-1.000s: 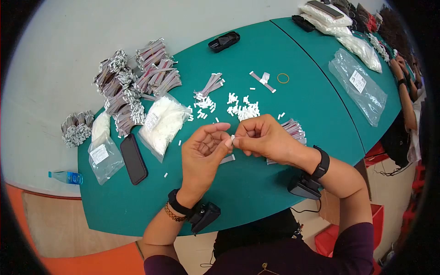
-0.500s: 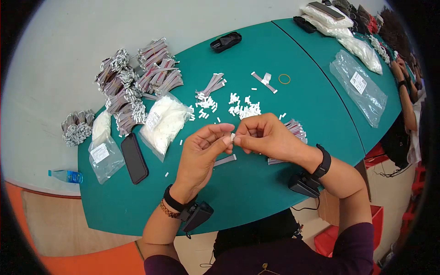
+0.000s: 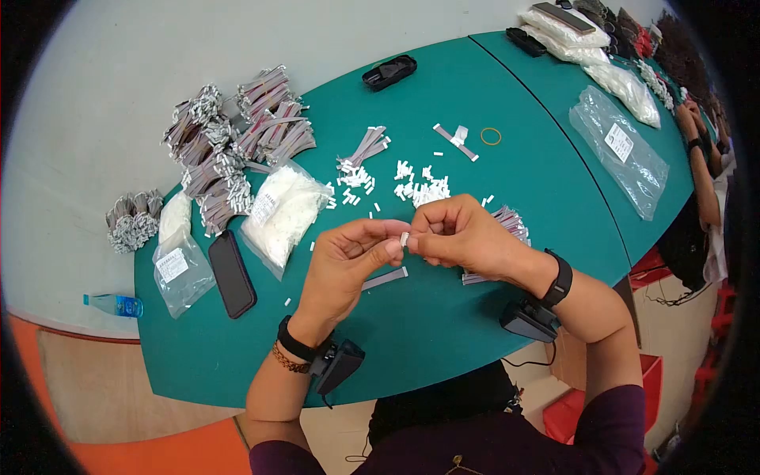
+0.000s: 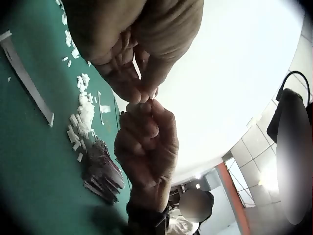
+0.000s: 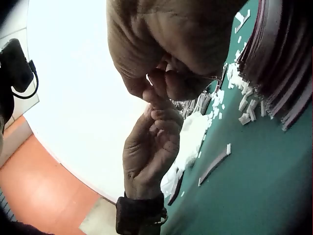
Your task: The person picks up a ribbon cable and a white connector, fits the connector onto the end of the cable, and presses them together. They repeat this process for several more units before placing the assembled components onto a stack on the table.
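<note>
A small white connector (image 3: 404, 238) sits between the fingertips of both hands, raised over the green table in the head view. My left hand (image 3: 352, 261) pinches it from the left with thumb and forefinger. From the other side, my right hand (image 3: 455, 233) grips it between thumb and curled forefinger. Both wrist views show the fingertips meeting, with most of the connector hidden by them. A flat grey ribbon cable (image 3: 385, 278) lies on the table just below the hands. Under the right hand is a bundle of ribbon cables (image 3: 511, 224), partly covered.
Loose white connectors (image 3: 427, 191) lie in a pile beyond the hands. At left are a bag of white parts (image 3: 281, 210), a phone (image 3: 233, 273) and stacked cable bundles (image 3: 202, 134). A rubber band (image 3: 491, 136) and a black case (image 3: 389, 73) lie farther back.
The white connector has turned between the fingertips and shows more of its face. My left wrist has shifted slightly left, uncovering more of the ribbon cable below; the right hand has barely moved.
</note>
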